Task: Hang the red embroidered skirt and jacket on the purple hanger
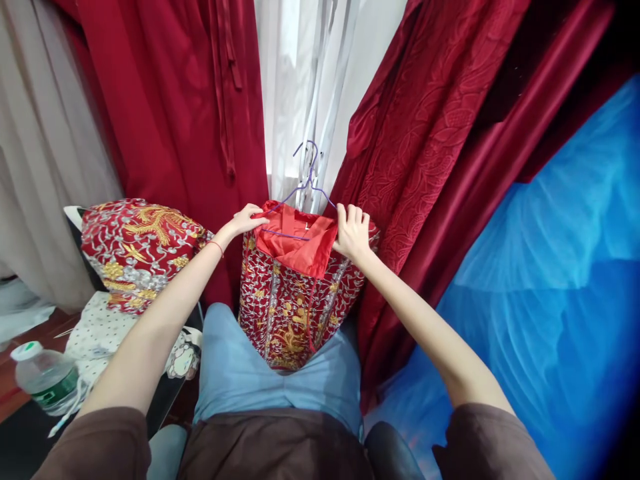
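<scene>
A red skirt with gold and silver embroidery hangs down over my lap, its plain red lining folded out at the top. A purple wire hanger sits in its waist, hook pointing up. My left hand pinches the waist's left corner by the hanger's end. Gripping the right corner of the waist is my right hand.
A matching embroidered red garment lies on a board at the left. A plastic water bottle stands at the lower left. Red gowns hang behind, white fabric between them, and blue tulle fills the right.
</scene>
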Demonstrator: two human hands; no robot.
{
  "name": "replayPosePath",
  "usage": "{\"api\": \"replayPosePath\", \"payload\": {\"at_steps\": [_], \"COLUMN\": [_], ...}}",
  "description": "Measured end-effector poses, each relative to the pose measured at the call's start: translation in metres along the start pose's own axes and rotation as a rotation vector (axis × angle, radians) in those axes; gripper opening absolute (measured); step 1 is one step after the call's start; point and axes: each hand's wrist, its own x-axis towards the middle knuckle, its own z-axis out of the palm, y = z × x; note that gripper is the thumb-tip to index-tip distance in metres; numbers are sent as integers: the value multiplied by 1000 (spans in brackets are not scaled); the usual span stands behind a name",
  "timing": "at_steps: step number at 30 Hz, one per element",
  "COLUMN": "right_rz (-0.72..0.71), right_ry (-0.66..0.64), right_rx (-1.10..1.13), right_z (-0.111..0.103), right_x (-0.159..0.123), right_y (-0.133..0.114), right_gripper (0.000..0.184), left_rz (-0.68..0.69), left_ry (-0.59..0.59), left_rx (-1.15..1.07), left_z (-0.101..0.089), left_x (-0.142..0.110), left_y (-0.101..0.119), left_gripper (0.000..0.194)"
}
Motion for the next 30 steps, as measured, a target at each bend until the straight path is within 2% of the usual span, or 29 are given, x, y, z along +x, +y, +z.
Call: {"api": "replayPosePath", "payload": {"at_steps": [3, 6, 8, 11, 14, 17, 21, 23, 25, 28, 30], "right_rz": [-190, -415, -511, -500, -454, -407, -354, -391, -492, -679, -744], "right_ry": [8, -71, -130, -105, -22, 5, -53, -58, -46, -79, -119], "right_rx": [75, 156, 196, 220, 220, 222, 254, 256, 230, 168, 160], "right_z": [-1, -2, -3, -6, -9, -7, -2, -4, -9, -24, -35], "right_x": [5, 14, 23, 42, 62, 76, 81, 82, 83, 84, 86], "right_y": [-17, -32, -42, -52, -60, -69, -82, -85, -85, -83, -83], "right_gripper": [68, 44, 31, 28, 25, 24, 29, 38, 43, 37, 31], "left_rz": [39, 82, 112, 166, 212, 233, 124, 61, 30, 12, 9], "left_ry": [-8, -37, -40, -26, 33, 97, 170, 190, 184, 171, 166], "left_rx": [32, 14, -41, -85, -43, 0, 177, 262, 316, 349, 345], "left_z": [2, 0, -3, -11, -18, -19, -12, -8, -6, -5, -4], "left_x": [-7, -15, -19, -27, -37, -44, -51, -54, -56, -59, -59], "left_y": [-8, -10, -9, -6, 4, 17, 35, 41, 45, 46, 44], "left_gripper": [26, 28, 30, 40, 40, 39, 36, 36, 37, 36, 36]}}
